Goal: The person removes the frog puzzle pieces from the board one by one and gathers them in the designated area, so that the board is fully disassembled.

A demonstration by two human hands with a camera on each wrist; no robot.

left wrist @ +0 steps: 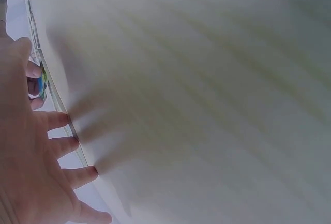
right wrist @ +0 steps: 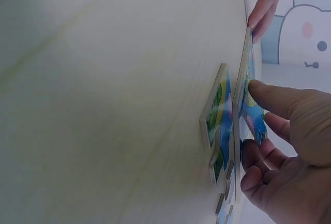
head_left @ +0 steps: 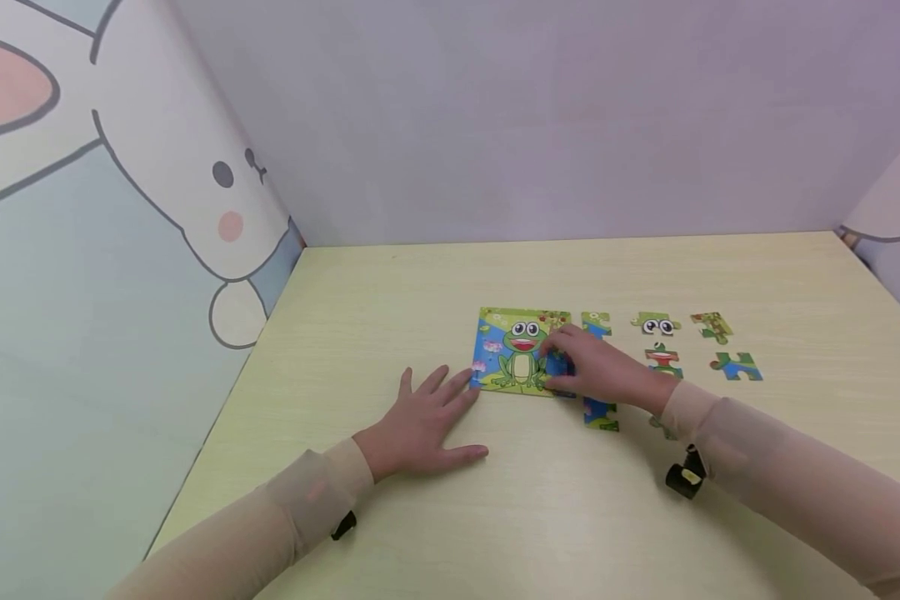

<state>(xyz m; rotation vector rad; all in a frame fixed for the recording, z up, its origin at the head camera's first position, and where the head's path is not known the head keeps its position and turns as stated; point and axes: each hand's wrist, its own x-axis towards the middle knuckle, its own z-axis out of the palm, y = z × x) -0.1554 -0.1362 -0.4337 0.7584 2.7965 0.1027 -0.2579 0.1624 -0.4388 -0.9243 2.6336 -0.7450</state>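
A square frog picture board (head_left: pixel 523 367) lies flat on the table. My left hand (head_left: pixel 420 425) rests on the tabletop with fingers spread, its fingertips right at the board's lower left edge. Over the board's right side, my right hand (head_left: pixel 603 367) pinches a blue jigsaw puzzle piece (right wrist: pixel 254 123) between thumb and fingers. In the right wrist view this piece is tilted against the board's surface. From the head, the hand hides most of it. Close to the board's right edge lie blue-and-green puzzle pieces (head_left: pixel 600 414), partly under the right hand.
Further right lie several loose pieces: one with the frog's eyes (head_left: pixel 657 326), one with its red mouth (head_left: pixel 663 358), a green corner piece (head_left: pixel 712 326) and a blue one (head_left: pixel 738 367). Walls (head_left: pixel 532 125) enclose the table's back and sides.
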